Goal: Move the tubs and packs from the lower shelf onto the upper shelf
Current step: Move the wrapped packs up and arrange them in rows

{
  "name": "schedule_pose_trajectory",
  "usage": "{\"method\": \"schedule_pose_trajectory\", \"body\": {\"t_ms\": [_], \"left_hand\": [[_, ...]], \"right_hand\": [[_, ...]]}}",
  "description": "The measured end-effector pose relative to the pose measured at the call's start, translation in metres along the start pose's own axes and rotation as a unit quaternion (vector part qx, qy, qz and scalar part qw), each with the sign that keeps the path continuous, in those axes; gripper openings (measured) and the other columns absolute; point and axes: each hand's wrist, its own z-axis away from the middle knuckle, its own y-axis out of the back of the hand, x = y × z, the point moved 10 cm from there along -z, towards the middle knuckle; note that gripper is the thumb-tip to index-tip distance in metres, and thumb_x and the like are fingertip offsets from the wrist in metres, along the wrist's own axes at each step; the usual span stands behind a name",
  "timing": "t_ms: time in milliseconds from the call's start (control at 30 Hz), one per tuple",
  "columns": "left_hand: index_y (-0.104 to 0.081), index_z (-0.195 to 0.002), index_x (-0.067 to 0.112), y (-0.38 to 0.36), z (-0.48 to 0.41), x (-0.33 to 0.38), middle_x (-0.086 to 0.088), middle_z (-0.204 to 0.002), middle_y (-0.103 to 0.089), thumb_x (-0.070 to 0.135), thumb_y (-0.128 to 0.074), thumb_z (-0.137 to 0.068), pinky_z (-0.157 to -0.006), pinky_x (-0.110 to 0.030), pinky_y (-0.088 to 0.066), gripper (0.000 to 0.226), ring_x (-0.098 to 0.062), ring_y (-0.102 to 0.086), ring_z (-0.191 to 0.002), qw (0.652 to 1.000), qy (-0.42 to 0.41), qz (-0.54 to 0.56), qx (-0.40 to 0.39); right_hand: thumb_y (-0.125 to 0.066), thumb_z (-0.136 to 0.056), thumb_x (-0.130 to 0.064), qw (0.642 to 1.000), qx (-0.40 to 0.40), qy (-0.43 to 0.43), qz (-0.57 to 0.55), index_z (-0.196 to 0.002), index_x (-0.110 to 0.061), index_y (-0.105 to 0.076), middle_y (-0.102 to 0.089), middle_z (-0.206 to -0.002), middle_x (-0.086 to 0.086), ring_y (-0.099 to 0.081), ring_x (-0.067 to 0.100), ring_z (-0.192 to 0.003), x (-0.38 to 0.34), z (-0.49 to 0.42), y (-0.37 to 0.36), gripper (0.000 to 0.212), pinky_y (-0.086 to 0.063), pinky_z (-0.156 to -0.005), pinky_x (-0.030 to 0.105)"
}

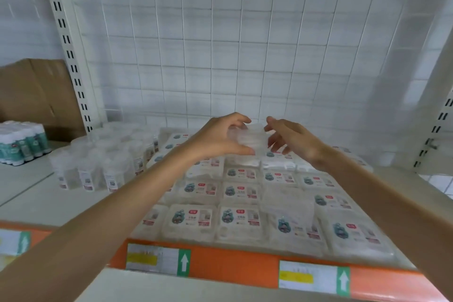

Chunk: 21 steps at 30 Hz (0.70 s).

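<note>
Above the shelved packs (240, 218), the left hand (220, 137) closes its grip round a clear tub (247, 140) — the right hand (291, 137) loose-fingered just beside it. Set on the uneven packs below the grip, the tub may tip.

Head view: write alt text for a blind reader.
The left hand holds a clear tub above rows of labelled packs on a shelf; the open right hand is beside it. More tubs stand to the left.
</note>
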Motion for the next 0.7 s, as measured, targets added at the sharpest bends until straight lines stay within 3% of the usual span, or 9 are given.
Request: {"method": "schedule_pose_trajectory", "body": {"t_ms": [100, 267, 433, 533, 600, 700], "left_hand": [[-0.053, -0.134, 0.033, 0.003, -0.009, -0.003, 0.015, -0.127, -0.059, 0.038, -0.088, -0.067, -0.090, -0.017, -0.040, 0.075, 0.002, -0.050, -0.121, 1.000, -0.002, 0.009, 0.011], [-0.053, -0.132, 0.034, 0.002, -0.020, -0.012, 0.017, -0.129, -0.058, 0.040, -0.086, -0.071, -0.094, -0.017, -0.039, 0.069, 0.004, -0.050, -0.120, 0.999, 0.006, 0.032, 0.024], [-0.050, -0.134, 0.030, -0.006, -0.021, -0.016, 0.019, -0.129, -0.053, 0.059, -0.054, -0.091, -0.093, -0.017, -0.040, 0.052, 0.005, -0.049, -0.116, 0.996, 0.028, 0.075, 0.031], [-0.051, -0.130, 0.018, -0.003, -0.021, -0.032, 0.007, -0.121, -0.054, 0.058, -0.029, -0.100, -0.086, -0.019, -0.040, 0.054, -0.011, -0.055, -0.107, 0.992, 0.066, 0.086, 0.063], [-0.054, -0.127, 0.017, 0.000, -0.021, -0.040, 0.003, -0.118, -0.058, 0.055, -0.027, -0.102, -0.085, -0.025, -0.044, 0.053, -0.016, -0.057, -0.103, 0.989, 0.069, 0.098, 0.082], [-0.057, -0.127, 0.024, 0.000, -0.021, -0.042, 0.009, -0.115, -0.060, 0.054, -0.029, -0.102, -0.082, -0.021, -0.041, 0.048, -0.007, -0.057, -0.102, 0.987, 0.056, 0.121, 0.088]], "right_hand": [[-0.058, -0.095, -0.041, 0.999, -0.006, 0.015, -0.035, -0.111, -0.020, -0.059, -0.070, -0.096, 0.004, -0.066, 0.013, -0.075, -0.003, -0.019, -0.013, 0.026, -0.048, -0.068, 0.027], [-0.063, -0.095, -0.029, 0.988, 0.015, 0.025, -0.153, -0.116, -0.016, -0.060, -0.071, -0.100, 0.010, -0.065, 0.016, -0.078, 0.006, -0.033, -0.015, 0.025, -0.051, -0.068, 0.028], [-0.064, -0.094, -0.019, 0.974, 0.051, 0.044, -0.215, -0.117, -0.014, -0.061, -0.071, -0.088, 0.007, -0.065, 0.017, -0.076, 0.023, -0.031, -0.015, 0.023, -0.054, -0.065, 0.027], [-0.064, -0.094, -0.018, 0.971, 0.063, 0.034, -0.229, -0.119, -0.016, -0.060, -0.072, -0.093, 0.008, -0.067, 0.020, -0.083, 0.030, -0.031, -0.014, 0.025, -0.054, -0.069, 0.028], [-0.064, -0.094, -0.018, 0.970, 0.067, 0.038, -0.231, -0.119, -0.018, -0.059, -0.073, -0.094, 0.006, -0.068, 0.022, -0.087, 0.030, -0.031, -0.014, 0.026, -0.056, -0.073, 0.030], [-0.066, -0.093, -0.017, 0.971, 0.070, 0.050, -0.225, -0.117, -0.020, -0.058, -0.073, -0.097, 0.010, -0.068, 0.027, -0.093, 0.028, -0.032, -0.016, 0.026, -0.058, -0.082, 0.037]]}}
